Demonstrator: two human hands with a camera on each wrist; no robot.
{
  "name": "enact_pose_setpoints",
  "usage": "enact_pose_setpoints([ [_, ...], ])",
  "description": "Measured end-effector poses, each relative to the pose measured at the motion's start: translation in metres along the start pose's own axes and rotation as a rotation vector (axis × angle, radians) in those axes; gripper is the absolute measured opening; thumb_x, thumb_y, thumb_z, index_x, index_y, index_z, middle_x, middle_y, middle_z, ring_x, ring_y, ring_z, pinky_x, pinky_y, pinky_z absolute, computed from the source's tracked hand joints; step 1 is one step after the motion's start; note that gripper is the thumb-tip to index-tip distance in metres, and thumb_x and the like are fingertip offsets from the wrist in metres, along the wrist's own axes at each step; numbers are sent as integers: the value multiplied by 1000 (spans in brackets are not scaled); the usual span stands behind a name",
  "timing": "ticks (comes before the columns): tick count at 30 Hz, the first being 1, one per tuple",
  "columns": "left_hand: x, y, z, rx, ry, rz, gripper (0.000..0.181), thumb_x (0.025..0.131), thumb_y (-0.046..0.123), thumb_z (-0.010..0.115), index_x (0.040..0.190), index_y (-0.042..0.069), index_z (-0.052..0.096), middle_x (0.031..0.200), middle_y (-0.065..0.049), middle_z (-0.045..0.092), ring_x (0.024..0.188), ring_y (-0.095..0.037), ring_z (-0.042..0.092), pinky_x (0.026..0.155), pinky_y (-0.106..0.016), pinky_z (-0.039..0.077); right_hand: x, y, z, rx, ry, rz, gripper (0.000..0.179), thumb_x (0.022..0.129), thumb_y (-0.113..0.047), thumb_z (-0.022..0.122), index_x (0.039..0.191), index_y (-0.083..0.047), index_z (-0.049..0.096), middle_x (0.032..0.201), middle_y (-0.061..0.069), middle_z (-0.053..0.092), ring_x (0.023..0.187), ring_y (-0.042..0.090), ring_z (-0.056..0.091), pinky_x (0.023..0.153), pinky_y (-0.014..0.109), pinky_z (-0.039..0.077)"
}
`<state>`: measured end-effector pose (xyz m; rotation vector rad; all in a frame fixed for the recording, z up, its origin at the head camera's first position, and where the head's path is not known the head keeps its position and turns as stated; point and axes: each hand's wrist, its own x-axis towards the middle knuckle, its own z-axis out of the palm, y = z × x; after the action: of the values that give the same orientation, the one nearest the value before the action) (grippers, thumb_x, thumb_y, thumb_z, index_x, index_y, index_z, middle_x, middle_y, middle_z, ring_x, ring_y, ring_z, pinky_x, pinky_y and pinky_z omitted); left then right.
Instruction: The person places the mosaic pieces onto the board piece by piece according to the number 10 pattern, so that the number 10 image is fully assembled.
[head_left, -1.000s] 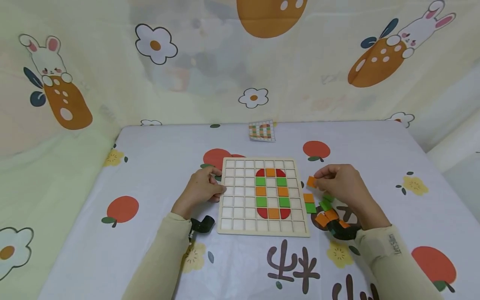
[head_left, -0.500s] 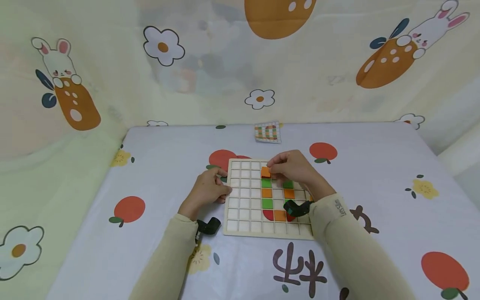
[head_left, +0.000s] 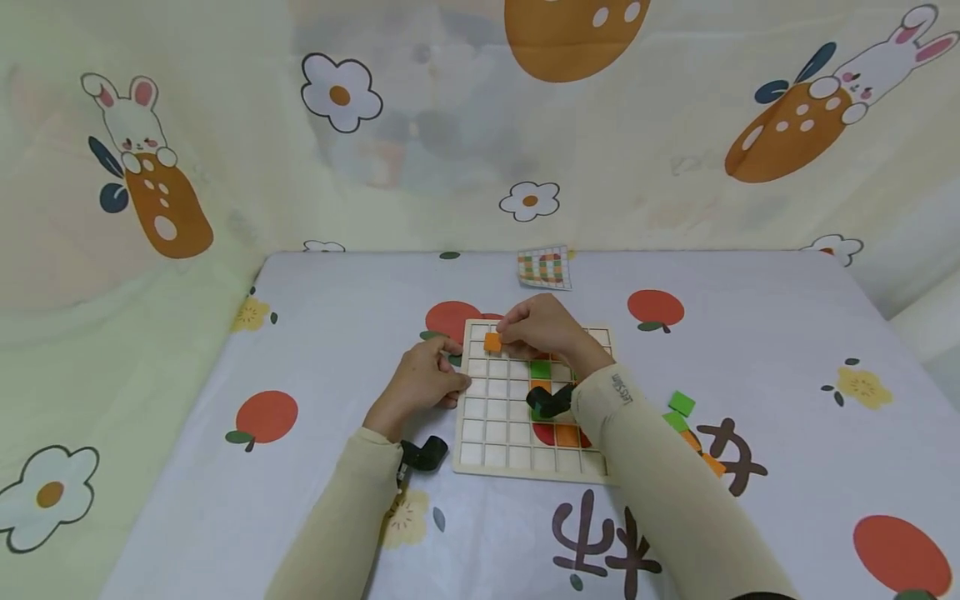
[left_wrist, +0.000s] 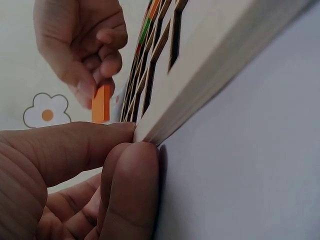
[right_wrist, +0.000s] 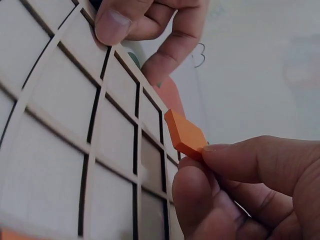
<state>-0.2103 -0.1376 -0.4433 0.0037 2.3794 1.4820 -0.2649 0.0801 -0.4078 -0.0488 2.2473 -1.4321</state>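
My right hand [head_left: 547,327] pinches an orange square tile [head_left: 492,342] between thumb and fingers. In the right wrist view the tile [right_wrist: 184,132] is held tilted just above the far-left squares of a wooden grid board [head_left: 471,433]. My left hand [head_left: 420,383] grips the board's left edge, its thumb [right_wrist: 114,27] on the rim and its other fingers at the outer side. Green, orange and red tiles sit in the board's middle columns, such as a green tile [head_left: 540,369]. My right hand and forearm hide part of them.
Several loose green and orange tiles [head_left: 681,404] lie right of the board, partly behind the right sleeve [head_left: 660,467]. A small card with a coloured grid pattern [head_left: 544,268] lies at the table's back edge. Black wrist cameras [head_left: 425,454] are on both wrists.
My right hand has carried an orange tile from beside the board leftward across it to its upper left squares. My left hand has stayed at the left edge. The view has shifted slightly.
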Motion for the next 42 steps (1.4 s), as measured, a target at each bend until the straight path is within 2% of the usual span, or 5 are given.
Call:
enact_pose_setpoints([
  [9,2,3,0,3,-9,24,43,90,4,79,128,2,61,81,-9,60,59,-16,66,58,-28,61,8,-5,8,-51,-14,18,16,96,-11,72,106,0,77,78,9,73,65,16,60,56,25,46],
  [17,1,2,1,-39,-20,15,41,89,2,79,126,2,61,79,-9,63,58,-16,66,58,-29,61,11,-7,13,-91,5,35,14,96,-12,73,103,-1,77,81,7,74,71,16,64,63,26,50],
  [30,1,2,3,-49,-19,2,42,89,2,79,127,2,60,80,-9,63,59,-16,66,57,-29,61,10,-6,15,-86,1,45,14,96,-10,72,103,0,77,80,6,72,70,16,61,61,25,47],
  [34,1,1,2,-46,-20,-2,42,89,3,79,127,2,60,79,-9,62,58,-16,66,58,-29,61,9,-4,14,-81,7,16,16,97,-12,71,105,0,77,78,6,70,68,16,59,59,24,46],
  [42,-1,0,-1,-23,-8,-9,42,90,4,79,128,3,60,80,-10,62,58,-17,65,58,-28,60,-15,11,-4,-95,66,-38,22,100,-20,69,115,-4,75,97,10,71,81,22,62,72,30,54],
])
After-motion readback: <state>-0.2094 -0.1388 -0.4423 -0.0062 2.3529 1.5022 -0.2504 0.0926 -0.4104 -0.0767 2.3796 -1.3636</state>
